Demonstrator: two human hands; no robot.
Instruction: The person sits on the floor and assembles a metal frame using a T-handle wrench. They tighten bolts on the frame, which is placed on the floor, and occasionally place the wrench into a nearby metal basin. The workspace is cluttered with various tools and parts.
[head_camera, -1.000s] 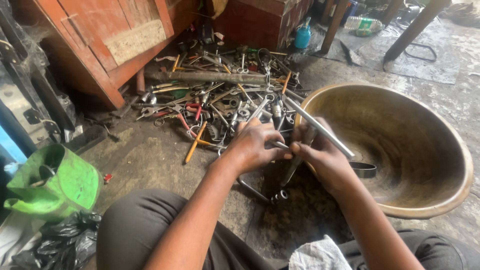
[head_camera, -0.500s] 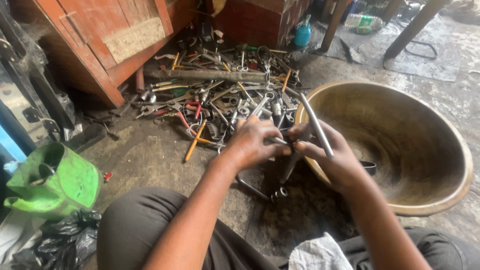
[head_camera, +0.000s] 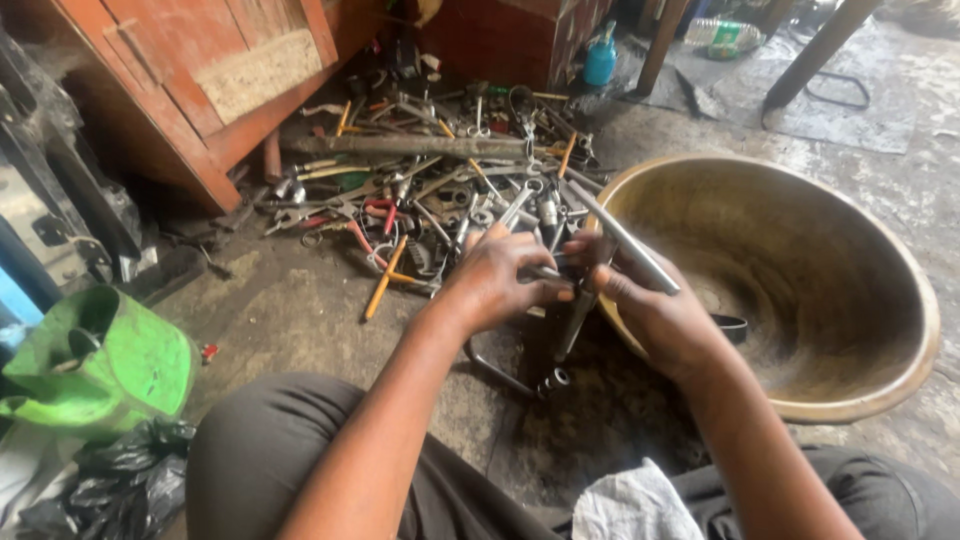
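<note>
Both forearms reach forward and converge, the left hand (head_camera: 497, 280) and right hand (head_camera: 655, 315) curled closed, fingertips nearly meeting.

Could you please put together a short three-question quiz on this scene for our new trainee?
1. True or false: both the left hand and the right hand are closed on the long metal bar.
2. What lies behind the hands on the floor: A) a pile of hand tools, B) a stack of plates, C) a coil of rope?
3. Which side of the person is the large brass bowl on?

Key
1. False: the right hand holds the bar; the left grips a small dark part beside it.
2. A.
3. The person's right; the green container sits on the left.
</note>
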